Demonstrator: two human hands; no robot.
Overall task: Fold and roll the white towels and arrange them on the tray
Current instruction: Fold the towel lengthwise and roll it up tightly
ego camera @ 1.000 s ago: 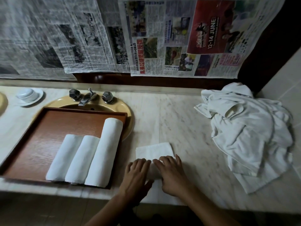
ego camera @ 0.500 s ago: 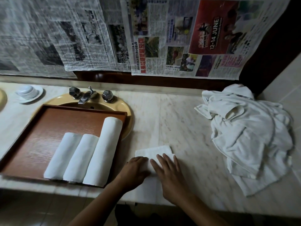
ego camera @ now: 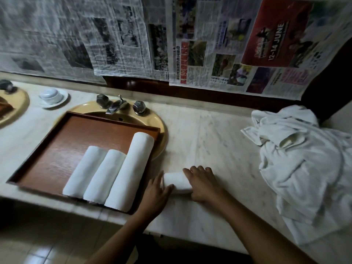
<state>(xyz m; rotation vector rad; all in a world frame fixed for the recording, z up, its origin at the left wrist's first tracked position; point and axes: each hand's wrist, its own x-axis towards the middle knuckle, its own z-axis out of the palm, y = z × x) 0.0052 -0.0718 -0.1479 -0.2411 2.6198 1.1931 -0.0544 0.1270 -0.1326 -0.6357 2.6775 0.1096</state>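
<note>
A small white towel roll (ego camera: 176,181) lies on the marble counter just right of the brown wooden tray (ego camera: 76,141). My left hand (ego camera: 157,193) cups the roll's left end, thumb along its near side. My right hand (ego camera: 202,184) lies over its right part with the fingers curved across the top. Three rolled white towels sit side by side on the tray's near right: a long one (ego camera: 131,170) and two shorter ones (ego camera: 103,176) (ego camera: 85,171). A heap of unfolded white towels (ego camera: 304,164) lies at the right of the counter.
The tray rests over a yellow sink (ego camera: 152,121) with a chrome faucet (ego camera: 116,106). A white cup on a saucer (ego camera: 51,95) stands at the back left. Newspaper sheets (ego camera: 219,44) hang along the wall. The counter's front edge runs just under my wrists.
The flat part of the folded towel has been rolled up away from me into a full roll. Both hands moved forward with it, and the view shifted left.
</note>
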